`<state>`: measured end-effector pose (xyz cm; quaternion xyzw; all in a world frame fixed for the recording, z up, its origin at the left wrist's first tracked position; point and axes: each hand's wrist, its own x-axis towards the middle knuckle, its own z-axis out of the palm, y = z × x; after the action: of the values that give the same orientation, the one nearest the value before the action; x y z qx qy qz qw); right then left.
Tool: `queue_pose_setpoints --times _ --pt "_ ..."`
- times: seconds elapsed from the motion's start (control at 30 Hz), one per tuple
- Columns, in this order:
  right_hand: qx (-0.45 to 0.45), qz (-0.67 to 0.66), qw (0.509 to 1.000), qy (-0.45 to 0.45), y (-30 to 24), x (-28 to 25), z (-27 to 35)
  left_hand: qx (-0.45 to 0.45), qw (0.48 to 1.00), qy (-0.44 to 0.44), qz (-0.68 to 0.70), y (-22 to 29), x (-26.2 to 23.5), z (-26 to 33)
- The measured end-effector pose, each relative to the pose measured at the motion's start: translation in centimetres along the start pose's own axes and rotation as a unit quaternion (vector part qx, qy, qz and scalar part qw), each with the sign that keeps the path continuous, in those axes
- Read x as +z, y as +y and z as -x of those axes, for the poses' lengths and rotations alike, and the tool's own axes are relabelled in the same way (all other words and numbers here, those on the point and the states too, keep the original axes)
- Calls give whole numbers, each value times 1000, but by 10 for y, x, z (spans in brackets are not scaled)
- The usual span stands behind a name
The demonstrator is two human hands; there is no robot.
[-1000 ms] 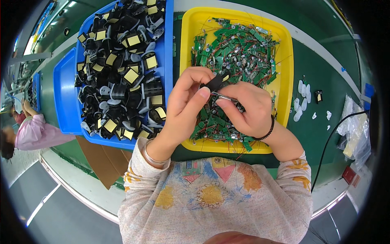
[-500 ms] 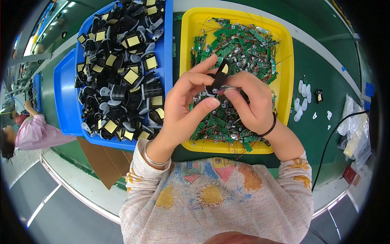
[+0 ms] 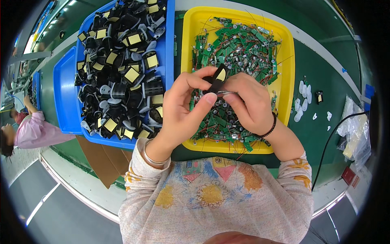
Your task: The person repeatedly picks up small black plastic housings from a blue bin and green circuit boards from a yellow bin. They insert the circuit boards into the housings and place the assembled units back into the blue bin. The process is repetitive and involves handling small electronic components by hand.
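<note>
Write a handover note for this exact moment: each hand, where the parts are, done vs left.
Left hand: fingertips pinch a small black housing with a yellow label, held above the yellow tray.
Right hand: grips the same housing from the other side, with a small metal part at its fingertips.
Parts: green circuit boards with wires fill the yellow tray; black housings are heaped in the blue tray on the left.
Done: one housing picked up.
Left: cannot tell whether a board is fitted; both trays are still full.

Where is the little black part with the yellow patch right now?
The black part is pinched between both hands, centre frame, above the yellow tray.
</note>
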<state>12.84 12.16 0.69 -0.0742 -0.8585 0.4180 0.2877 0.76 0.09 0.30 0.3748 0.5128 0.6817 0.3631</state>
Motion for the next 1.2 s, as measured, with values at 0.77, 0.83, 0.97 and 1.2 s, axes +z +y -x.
queue_pose_setpoints --times 0.77,0.83,0.97,1.2 --pt "322 -426 844 -52 1 -7 3 -137 982 47 122 3 -7 -8" --pt "325 -470 821 -9 5 -5 4 -196 971 21 137 2 -11 -8" --pt "326 -479 815 -2 5 -4 3 -206 963 16 170 -1 -8 -8" --pt "315 -487 814 -34 5 -3 2 -193 963 4 190 -6 -6 -9"
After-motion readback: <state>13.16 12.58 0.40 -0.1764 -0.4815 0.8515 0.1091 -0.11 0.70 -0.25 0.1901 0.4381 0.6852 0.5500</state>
